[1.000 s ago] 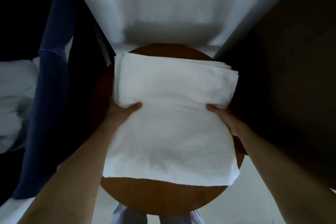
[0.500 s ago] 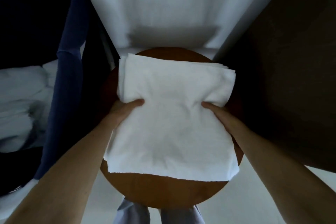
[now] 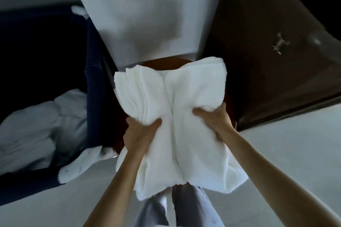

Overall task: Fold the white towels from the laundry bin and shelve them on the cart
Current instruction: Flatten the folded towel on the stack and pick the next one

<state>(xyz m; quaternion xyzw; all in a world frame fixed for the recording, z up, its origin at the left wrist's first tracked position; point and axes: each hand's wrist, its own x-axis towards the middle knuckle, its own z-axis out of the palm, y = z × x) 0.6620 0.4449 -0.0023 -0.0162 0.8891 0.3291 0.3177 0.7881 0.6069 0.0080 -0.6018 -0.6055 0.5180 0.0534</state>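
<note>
The folded white towel (image 3: 180, 116) is sitting in the centre of the frame, bunching into a long crease down its middle as both hands are squeezing it from the sides. The left grip (image 3: 140, 134) is clasping its left edge, thumb on top and fingers tucked under the stacked layers; the right grip (image 3: 214, 121) is grasping the right edge the same way. The towel is hiding most of the round brown desk (image 3: 166, 62), whose far rim is peeking out above it; whether the two are touching cannot be told. At left, the dark blue laundry bin (image 3: 94, 79) is holding more white towels (image 3: 36, 131). A dark wooden cabinet (image 3: 267, 61) is filling the upper right
</note>
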